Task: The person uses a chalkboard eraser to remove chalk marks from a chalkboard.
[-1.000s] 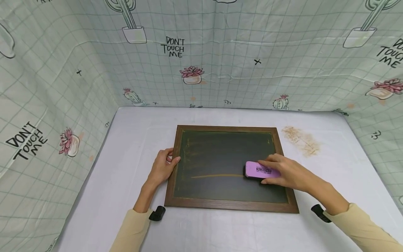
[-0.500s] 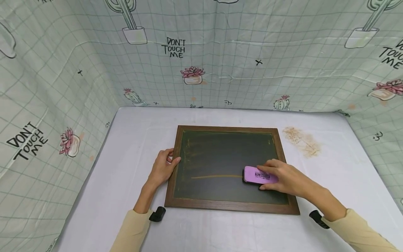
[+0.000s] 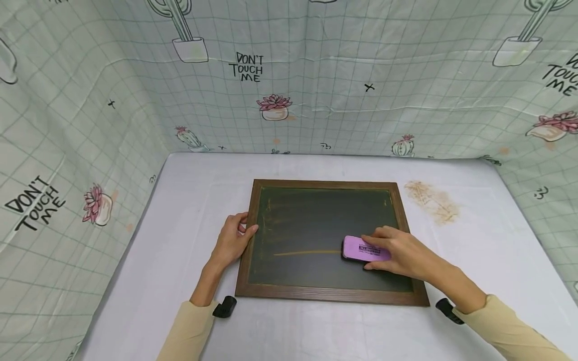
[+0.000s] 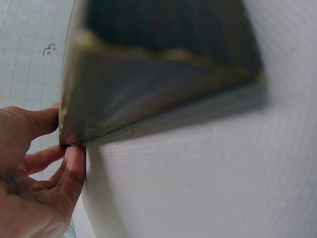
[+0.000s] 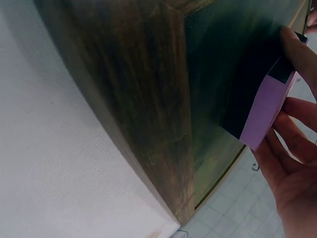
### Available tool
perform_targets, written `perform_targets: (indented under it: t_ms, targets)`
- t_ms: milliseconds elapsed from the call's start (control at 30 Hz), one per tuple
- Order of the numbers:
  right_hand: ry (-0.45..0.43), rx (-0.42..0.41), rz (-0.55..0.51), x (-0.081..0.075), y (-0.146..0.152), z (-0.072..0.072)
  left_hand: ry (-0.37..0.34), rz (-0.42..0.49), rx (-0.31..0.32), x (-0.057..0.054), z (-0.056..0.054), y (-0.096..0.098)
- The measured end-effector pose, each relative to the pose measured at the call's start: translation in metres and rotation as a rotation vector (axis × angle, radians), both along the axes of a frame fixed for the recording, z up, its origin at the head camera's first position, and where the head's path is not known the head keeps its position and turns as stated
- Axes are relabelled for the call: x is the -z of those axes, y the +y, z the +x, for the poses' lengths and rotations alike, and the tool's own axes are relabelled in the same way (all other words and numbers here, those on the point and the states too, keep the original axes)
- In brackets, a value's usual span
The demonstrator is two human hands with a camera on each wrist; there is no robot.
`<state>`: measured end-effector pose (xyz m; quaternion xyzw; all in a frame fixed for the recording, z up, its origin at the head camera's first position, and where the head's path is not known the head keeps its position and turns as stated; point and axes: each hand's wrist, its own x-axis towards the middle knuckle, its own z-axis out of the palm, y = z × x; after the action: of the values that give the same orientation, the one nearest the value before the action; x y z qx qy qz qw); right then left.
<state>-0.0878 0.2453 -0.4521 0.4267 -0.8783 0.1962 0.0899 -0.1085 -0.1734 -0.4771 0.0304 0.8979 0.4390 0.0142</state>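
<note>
A small chalkboard [image 3: 307,220] in a brown wooden frame lies on the white table. My left hand [image 3: 232,238] grips its left edge, thumb on top of the frame and fingers underneath, as the left wrist view shows. In my right hand [image 3: 399,250] is a purple board eraser [image 3: 354,248] with a black underside, held between thumb and fingers with its dark face against the board. A yellow chalk line [image 3: 307,252] runs from the left part of the board up to the eraser. Faint yellow smears [image 3: 271,213] mark the board's left side.
Yellowish-brown dust [image 3: 431,200] is smeared on the white table [image 3: 203,190] beyond the board's right corner. A printed curtain [image 3: 334,90] with cactus drawings rises behind the table and along both sides.
My right hand has moved the eraser a little to the left and slightly toward me along the chalk line's right end. My left hand stays on the frame.
</note>
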Motion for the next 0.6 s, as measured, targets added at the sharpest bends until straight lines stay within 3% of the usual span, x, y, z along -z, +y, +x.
perform_targets:
  t_ms: [600]
  targets:
    - [-0.008,-0.007,0.007,0.001,-0.024,-0.005,-0.017,-0.003,-0.003,0.0,-0.001,0.0]
